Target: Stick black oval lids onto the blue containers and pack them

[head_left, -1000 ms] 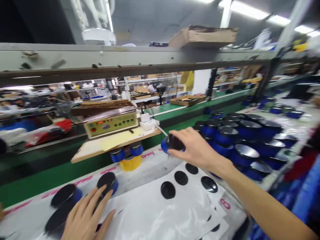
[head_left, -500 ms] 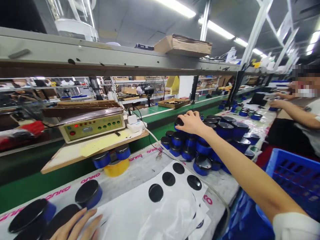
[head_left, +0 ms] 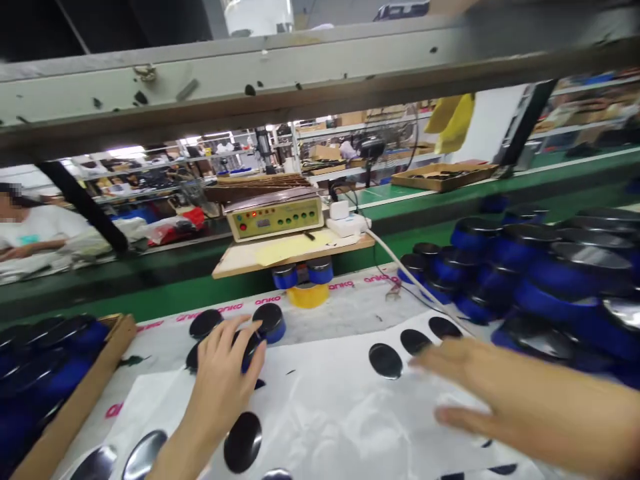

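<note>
Back from the stacked blue containers (head_left: 540,283) on the right comes our right hand (head_left: 483,390), and our view swings left with it, bringing a cardboard box (head_left: 83,390) of similar containers in at the left edge. We see that right hand blurred, reaching in low from the right over the white sheet (head_left: 325,413), palm down, fingers pointing left. Its thumb hangs well apart from the fingers, the grip wide and holding nothing that we can see. Those fingertips overlap the edge of a middle black disc (head_left: 413,340) from our viewpoint; whether they touch it, we cannot tell.

Over on the other side, our left hand (head_left: 227,360) rises from the bottom edge, wrist low, fingers bent forward and cupped over a black-topped container (head_left: 250,351) with blue sides. Thumb and fingers are part-spread around it; how firmly they hold, we cannot make out. Just beyond stands another blue container (head_left: 273,325), upright, with a dark-topped one (head_left: 205,324) to its left. We also spot a loose black disc (head_left: 243,441) on the sheet, right of our left forearm.
</note>
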{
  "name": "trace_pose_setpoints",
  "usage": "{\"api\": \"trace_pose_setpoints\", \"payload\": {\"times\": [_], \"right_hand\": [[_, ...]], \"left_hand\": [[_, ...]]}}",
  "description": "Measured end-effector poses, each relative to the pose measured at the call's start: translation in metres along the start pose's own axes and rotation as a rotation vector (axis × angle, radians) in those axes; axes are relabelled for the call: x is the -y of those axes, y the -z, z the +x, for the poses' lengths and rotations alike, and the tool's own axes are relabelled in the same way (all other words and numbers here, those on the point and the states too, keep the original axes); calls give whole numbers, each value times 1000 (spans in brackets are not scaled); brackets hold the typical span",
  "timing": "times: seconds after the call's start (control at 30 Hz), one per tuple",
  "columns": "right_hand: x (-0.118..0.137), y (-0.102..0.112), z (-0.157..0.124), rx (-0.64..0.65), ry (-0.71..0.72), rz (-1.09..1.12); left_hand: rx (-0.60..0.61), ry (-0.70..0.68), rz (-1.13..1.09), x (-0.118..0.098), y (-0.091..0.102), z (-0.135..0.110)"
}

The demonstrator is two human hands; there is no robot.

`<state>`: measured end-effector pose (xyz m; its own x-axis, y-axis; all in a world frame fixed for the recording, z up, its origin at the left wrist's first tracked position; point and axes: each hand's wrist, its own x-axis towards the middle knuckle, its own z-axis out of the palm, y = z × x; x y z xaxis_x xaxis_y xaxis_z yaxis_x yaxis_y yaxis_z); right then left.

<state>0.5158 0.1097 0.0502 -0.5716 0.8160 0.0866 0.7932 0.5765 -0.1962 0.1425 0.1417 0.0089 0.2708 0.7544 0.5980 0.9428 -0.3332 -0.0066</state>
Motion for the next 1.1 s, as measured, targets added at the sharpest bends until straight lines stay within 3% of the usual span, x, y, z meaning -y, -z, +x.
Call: {"api": "trace_pose_setpoints", "payload": {"times": [0.07,0.1,0.23,0.33,0.47,0.53,0.57,0.63,0.77,0.87,1.1], "right_hand": [[19,-26,-8,130,26,91],[28,-37,-8,135,42,110],[68,-60,12,42,216,94],[104,-72,33,-52,294,88],[153,-103,57,-167,255,213],[172,-122,65,-269,227,201],[178,-129,69,-307,212,176],[186,-140,75,-315,192,137],[185,-145,82,-218,218,155],[181,-143,86,-232,280,169],[182,-138,90,-474,386,158]], "left_hand": [[138,113,-29,4,-2,15],[201,143,-43,6,-5,22],[386,137,-133,4,-23,44],[446,119,-191,-11,-25,50],[388,130,-181,-33,7,32],[376,184,-219,-36,29,5],[414,284,-336,-36,37,-12],[590,528,-508,-31,46,-49],[603,716,-536,-17,40,-93],[625,741,-553,-14,36,-92],[712,704,-504,-17,44,-72]]}}
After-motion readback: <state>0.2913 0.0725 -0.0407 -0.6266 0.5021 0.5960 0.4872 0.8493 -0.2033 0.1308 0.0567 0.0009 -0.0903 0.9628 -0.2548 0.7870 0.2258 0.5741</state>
